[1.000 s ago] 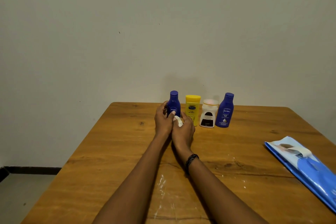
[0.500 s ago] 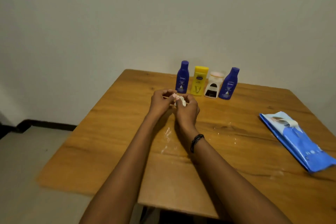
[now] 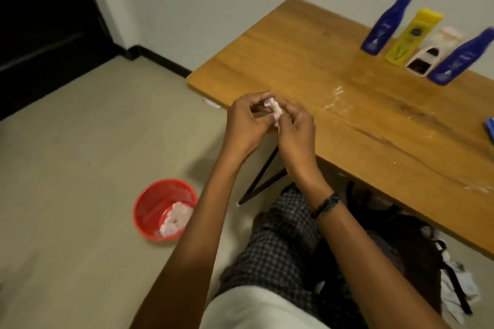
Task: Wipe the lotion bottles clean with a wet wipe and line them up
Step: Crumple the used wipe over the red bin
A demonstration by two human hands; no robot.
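Off the near-left corner of the worktop, both hands met on a crumpled wet wipe. The left hand pinched its top between thumb and curled fingers. The right hand pinched the lower end, fingers curled tight. The wipe hung between them over the worktop edge, touching no bottle.

Judged reason: a spent wipe being wadded for disposal, since a red bin sat on the floor to the left with used white wipes inside.

Bottles stood in a close row at the far side by the wall, well apart from the hands: left blue bottle, yellow bottle, white bottle, right blue bottle. Their lean was probably lens distortion. The row looked lined up, so the task was judged nearly done. The picture was too blurred to tell whether they were clean.

Around:
- white smears on the worktop between the hands and the row
- a blue wipe pack cut off at the right edge
- a black table leg below the hands
- checked trousers
- dark bags under the worktop
- a black wristband on the right wrist

In the way: the left forearm overlapped the bin's right rim in view. The bin was well apart from the hands, so a toss could miss.
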